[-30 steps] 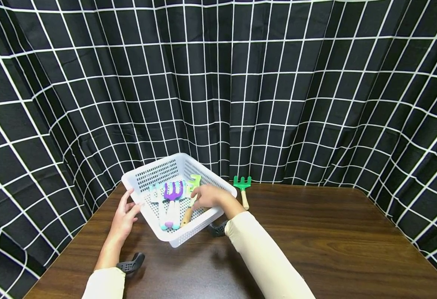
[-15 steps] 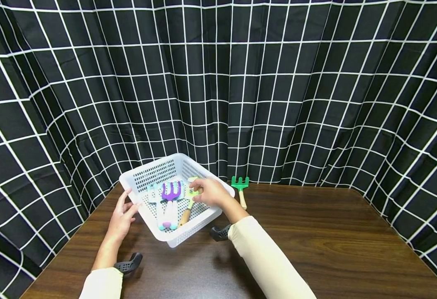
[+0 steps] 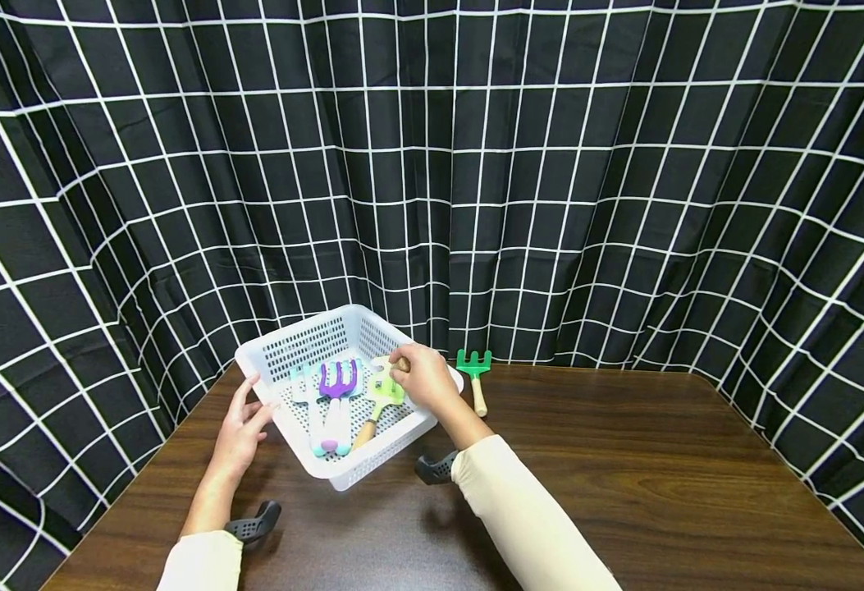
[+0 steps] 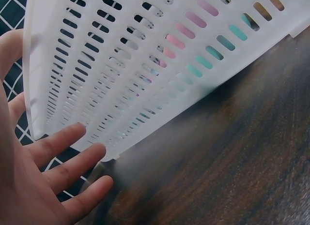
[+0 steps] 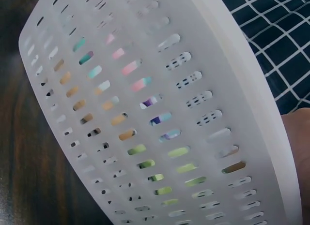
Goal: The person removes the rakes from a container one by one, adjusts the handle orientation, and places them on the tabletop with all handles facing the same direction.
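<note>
A white perforated plastic basket [image 3: 299, 439] stands at an angle on the table, holding several small garden hand tools. Side by side inside lie a purple hand fork [image 3: 339, 379], light-blue tools [image 3: 303, 386] with white handles and a lime-green tool [image 3: 385, 392] with a wooden handle. On the basket's left rim rests my left hand [image 3: 240, 427], its fingers extended and spread against the outer wall. Over the right rim reaches my right hand [image 3: 426, 377], pinching a wooden handle [image 3: 402, 364]; the head of that tool cannot be made out. In the right wrist view the basket wall hides most of the hand.
A green hand rake [image 3: 474, 364] with a pale wooden handle lies just right of the basket, close to the curtain. Behind the brown wooden table [image 3: 624, 460] hangs a black curtain [image 3: 550, 205] with white grid lines.
The right hand has moved up and right from over the lime-green tool, uncovering its head. It now pinches a wooden handle near the right rim. The left hand and basket barely move.
</note>
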### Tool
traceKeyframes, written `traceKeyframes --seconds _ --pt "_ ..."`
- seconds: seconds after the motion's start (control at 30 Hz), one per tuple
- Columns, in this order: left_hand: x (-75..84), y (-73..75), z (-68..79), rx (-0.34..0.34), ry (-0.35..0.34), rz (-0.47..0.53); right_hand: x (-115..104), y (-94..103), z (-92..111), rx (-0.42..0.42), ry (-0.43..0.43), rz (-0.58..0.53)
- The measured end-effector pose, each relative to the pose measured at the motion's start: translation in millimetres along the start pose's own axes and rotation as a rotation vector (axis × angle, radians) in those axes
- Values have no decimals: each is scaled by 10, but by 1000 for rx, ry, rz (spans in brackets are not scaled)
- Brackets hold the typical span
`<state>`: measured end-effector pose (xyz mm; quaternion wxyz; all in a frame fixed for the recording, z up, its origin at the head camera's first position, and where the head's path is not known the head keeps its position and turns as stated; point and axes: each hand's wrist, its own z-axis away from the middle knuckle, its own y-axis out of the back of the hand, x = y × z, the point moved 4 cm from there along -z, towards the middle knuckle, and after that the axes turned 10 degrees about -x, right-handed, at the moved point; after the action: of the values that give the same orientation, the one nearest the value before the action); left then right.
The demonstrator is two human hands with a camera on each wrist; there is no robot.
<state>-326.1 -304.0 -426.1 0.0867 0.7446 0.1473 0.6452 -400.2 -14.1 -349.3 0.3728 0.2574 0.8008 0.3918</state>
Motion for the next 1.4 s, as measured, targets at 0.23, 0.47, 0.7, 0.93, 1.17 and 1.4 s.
traceKeyframes --seconds 0.23,0.47,0.7,0.93,1.17,1.4 --pt "19 4 13 4 -2 5 27 18 42 128 -61 -28" --pt "7 -6 24 -9 8 12 64 39 98 283 -66 -114" --pt "5 -26 25 -5 1 1 125 105 198 441 -75 -236" --pt "25 8 17 4 -15 4 200 196 289 460 -130 -427" --pt "20 13 5 -1 -16 -10 394 302 416 457 -210 -668" --pt "16 9 -4 -3 -20 -5 604 429 552 436 -207 -832"
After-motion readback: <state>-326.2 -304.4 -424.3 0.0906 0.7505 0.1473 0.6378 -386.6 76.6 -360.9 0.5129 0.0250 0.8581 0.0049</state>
